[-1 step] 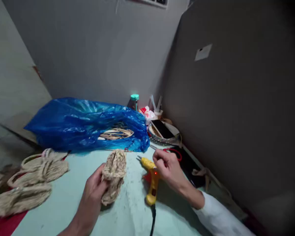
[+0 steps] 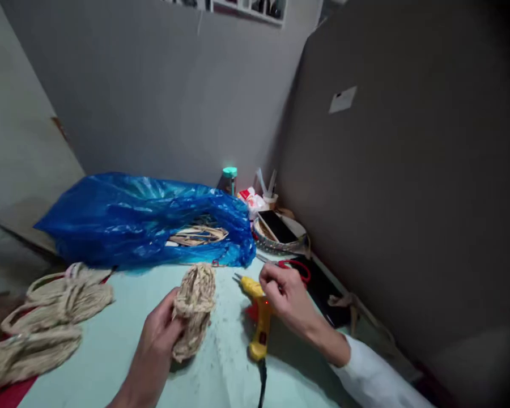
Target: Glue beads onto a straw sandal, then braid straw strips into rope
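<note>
My left hand (image 2: 155,334) is closed around a small braided straw slipper (image 2: 194,311), held upright above the pale green table with its strap across the middle. A yellow hot glue gun (image 2: 260,331) lies on the table to its right, nozzle pointing away and a red light lit on its side. Over the gun's right side hovers my right hand (image 2: 287,294), fingers curled together in a pinch; anything between them is too small or hidden to see. Red-handled scissors (image 2: 300,267) lie just beyond that hand, partly covered by it.
More straw slippers (image 2: 70,297) lie at the left edge on red cloth. A blue plastic bag (image 2: 123,221) with straw strands (image 2: 199,234) spans the back. At back right, a phone (image 2: 279,226) rests on a round basket (image 2: 276,245). The glue gun's black cord (image 2: 262,382) runs toward me.
The view has tilted slightly up and to the right, so everything on the table appears a little lower and further left. Both hands keep nearly the same pose.
</note>
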`<state>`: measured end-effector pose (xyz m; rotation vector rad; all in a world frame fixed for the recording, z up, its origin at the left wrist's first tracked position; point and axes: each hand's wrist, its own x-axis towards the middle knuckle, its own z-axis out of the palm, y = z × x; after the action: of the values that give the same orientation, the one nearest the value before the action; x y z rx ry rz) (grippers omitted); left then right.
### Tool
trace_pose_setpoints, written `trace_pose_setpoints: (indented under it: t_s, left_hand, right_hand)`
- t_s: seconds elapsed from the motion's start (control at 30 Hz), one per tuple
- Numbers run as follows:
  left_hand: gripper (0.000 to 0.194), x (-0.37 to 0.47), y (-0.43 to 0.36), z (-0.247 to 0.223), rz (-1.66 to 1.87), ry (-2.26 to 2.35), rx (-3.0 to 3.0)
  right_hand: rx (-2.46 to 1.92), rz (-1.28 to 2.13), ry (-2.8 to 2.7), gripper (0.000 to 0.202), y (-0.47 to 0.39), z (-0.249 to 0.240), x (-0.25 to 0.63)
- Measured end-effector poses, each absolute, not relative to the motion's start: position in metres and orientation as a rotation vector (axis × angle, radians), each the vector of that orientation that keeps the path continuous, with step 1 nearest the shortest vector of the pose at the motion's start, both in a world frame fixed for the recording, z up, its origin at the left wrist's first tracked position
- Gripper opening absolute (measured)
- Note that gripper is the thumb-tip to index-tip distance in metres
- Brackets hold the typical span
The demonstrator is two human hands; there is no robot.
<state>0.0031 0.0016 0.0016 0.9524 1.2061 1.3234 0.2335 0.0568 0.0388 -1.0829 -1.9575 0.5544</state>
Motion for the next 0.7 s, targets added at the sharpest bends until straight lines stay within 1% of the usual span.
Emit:
trace_pose_setpoints:
  t_s: [0.13,0.3,0.4,0.47,0.63,0.7]
  left_hand:
    - [0.054,0.013,0.008,0.004,1.381,1.231,0.89]
    - [0.062,0.02,0.018,0.003,1.356,1.238,0.696]
    - [0.06,0.028,0.027,0.009,1.306,1.239,0.654]
    - [0.06,0.035,0.034,0.014,1.286,1.21,0.666]
    - [0.061,0.048,0.057,0.013,1.255,1.151,0.746]
    - [0.062,0.049,0.064,0.006,1.246,1.149,0.781]
  right_hand:
    - [-1.041,0.523,-2.23,0.016,0.059,0.051,0.236]
    - [-1.267,0.228,-2.494,0.031,0.092,0.101,0.255]
    - [-1.507,0.015,-2.459,0.026,0.136,0.132,0.277]
    - [-1.529,0.006,-2.44,0.022,0.173,0.144,0.294]
    - [-1.712,-0.002,-2.342,0.016,0.263,0.139,0.324]
    - [-1.78,-0.005,-2.311,0.02,0.29,0.131,0.328]
